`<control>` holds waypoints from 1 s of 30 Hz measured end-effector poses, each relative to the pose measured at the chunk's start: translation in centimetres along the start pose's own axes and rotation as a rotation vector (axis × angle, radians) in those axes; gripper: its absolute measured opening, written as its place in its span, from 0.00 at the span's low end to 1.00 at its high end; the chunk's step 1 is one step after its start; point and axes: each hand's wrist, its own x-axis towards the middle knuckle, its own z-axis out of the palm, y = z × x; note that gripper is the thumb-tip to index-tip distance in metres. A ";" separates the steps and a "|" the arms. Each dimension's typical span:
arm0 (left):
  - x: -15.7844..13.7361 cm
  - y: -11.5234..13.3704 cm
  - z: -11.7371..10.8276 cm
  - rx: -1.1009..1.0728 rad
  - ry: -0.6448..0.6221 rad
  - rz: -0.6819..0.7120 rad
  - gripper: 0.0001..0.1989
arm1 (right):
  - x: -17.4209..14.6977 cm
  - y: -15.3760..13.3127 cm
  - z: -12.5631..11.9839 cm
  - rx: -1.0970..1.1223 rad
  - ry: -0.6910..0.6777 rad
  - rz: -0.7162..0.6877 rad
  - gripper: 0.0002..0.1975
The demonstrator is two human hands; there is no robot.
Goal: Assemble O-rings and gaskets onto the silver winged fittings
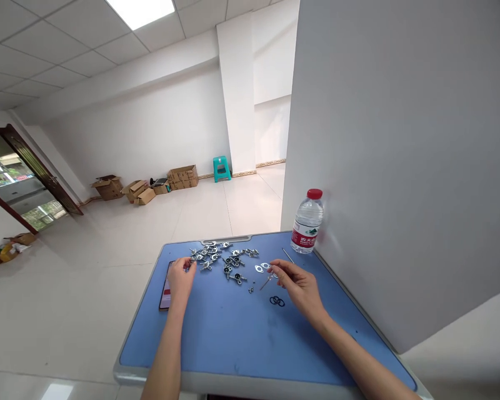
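My left hand (182,276) is at the left edge of a pile of small silver metal fittings (211,255), its thumb and fingers closed around one fitting that they partly hide. In my right hand (298,285) is a small screwdriver (265,282) with a clear handle, its shaft slanting down to the left. Several fittings with dark round openings (238,276) lie between the hands. Flat oval metal plates (259,269) are just beyond the right fingers. Tiny screws (250,289) sit near the screwdriver tip, and black rubber rings (277,301) lie below it.
A phone (165,291) lies under my left wrist on the blue tabletop (229,339). At the back right stands a water bottle (307,222) with a red cap, beside a grey wall (400,166). A thin metal rod (288,255) lies near it. Cardboard boxes (182,178) and a teal stool (221,168) stand farther off.
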 end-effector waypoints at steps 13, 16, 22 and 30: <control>0.3 -0.1 2.1 0.315 -0.151 -0.034 0.07 | 0.1 0.5 -0.1 -0.074 -0.031 -0.058 0.17; 0.0 0.0 2.3 0.297 -0.158 -0.015 0.12 | 0.4 0.7 -0.1 -0.048 -0.005 -0.027 0.18; -1.1 0.5 1.5 0.242 -0.085 0.066 0.17 | 1.5 1.0 -0.8 0.051 0.153 0.068 0.21; -3.9 3.9 2.5 0.069 -0.163 0.417 0.17 | 2.7 2.3 -1.6 0.080 0.251 0.163 0.23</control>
